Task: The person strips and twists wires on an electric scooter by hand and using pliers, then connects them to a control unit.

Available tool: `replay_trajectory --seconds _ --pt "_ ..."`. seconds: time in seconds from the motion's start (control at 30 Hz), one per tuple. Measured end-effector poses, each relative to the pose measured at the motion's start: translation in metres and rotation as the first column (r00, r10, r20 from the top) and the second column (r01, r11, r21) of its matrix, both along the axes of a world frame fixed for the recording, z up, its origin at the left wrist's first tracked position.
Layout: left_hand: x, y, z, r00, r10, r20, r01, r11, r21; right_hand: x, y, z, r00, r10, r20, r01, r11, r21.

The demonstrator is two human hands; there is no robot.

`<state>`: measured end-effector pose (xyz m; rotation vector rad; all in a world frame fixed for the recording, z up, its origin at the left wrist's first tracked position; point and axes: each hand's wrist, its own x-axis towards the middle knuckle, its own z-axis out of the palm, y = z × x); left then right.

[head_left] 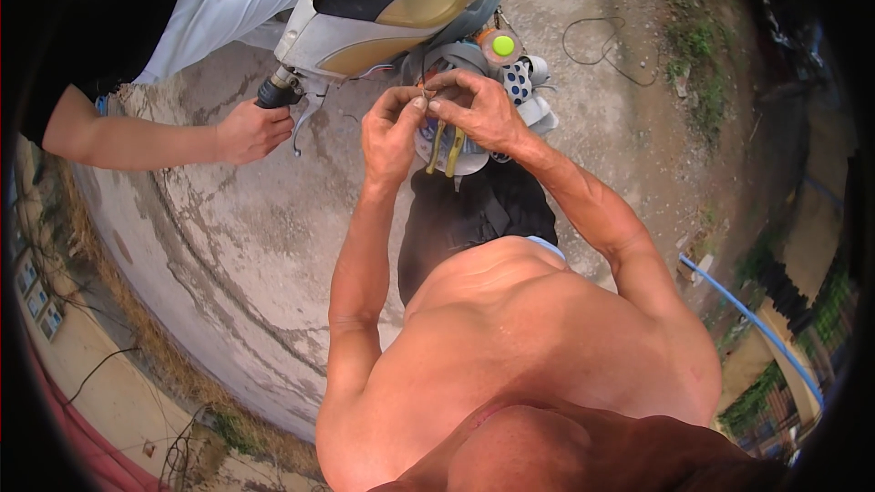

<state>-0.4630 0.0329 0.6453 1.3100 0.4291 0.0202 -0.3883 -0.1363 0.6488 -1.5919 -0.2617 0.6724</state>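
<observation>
My left hand (392, 132) and my right hand (478, 111) meet in front of me, thumbs and fingertips pinched together. Between them is what looks like a thin wire (424, 89); its ends are too small to make out. Just beneath my right hand, yellow-handled pliers (454, 155) stick up from a pale round container (469, 165), partly covered by my hands. Thin coloured wires (374, 69) show at the side of a white and gold scooter (365, 41), ahead and to the left of my hands.
At left, another person's hand (255, 131) grips the scooter's black handlebar grip (276, 91), near a brake lever (308, 118). Past my hands lie a jar with a green-yellow lid (502, 46) and a dotted item (518, 82). A loose dark cable (592, 59) curls on the concrete.
</observation>
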Motion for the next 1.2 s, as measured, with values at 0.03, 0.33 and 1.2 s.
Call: replay_trajectory --seconds 0.03,0.33,1.2 --pt "-0.001 0.002 -0.003 1.0 -0.002 -0.011 0.001 1.0 -0.019 0.0 0.001 0.001 1.0 0.003 -0.001 -0.003 1.0 0.001" --pt "0.004 -0.002 0.003 1.0 0.029 0.003 -0.029 0.986 0.161 0.007 0.005 -0.005 0.991 0.096 0.093 -0.088 0.993 -0.084" --pt "0.009 0.004 0.004 0.997 0.05 0.061 -0.054 0.997 0.051 0.003 0.009 -0.014 0.988 0.023 -0.154 0.003 0.986 0.169"
